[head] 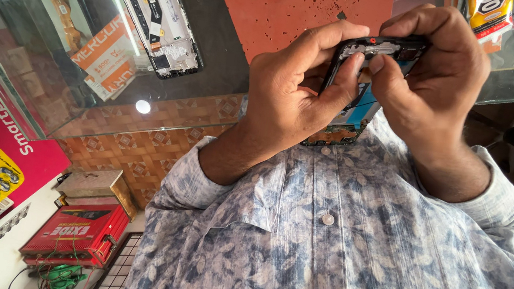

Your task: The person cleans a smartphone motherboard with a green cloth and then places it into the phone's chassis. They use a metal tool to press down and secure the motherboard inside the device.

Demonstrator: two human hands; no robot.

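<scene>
Pinching the opened phone (356,91) between them, the left hand (292,95) cradles its back edge while the right hand (428,82) presses thumb and forefinger together on the top rim, apparently steadying it close to the chest. At ten o'clock a second stripped phone frame (155,8) lies on the glass counter (23,59); a red mat (293,2) sits at twelve, and nothing blocks the hands.

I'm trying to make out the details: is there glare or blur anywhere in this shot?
Head view: daylight is even; a bright glare spot and streaks sit on the glass counter; the hands and opened phone are sharp; edges bend slightly from the wide lens.
</scene>
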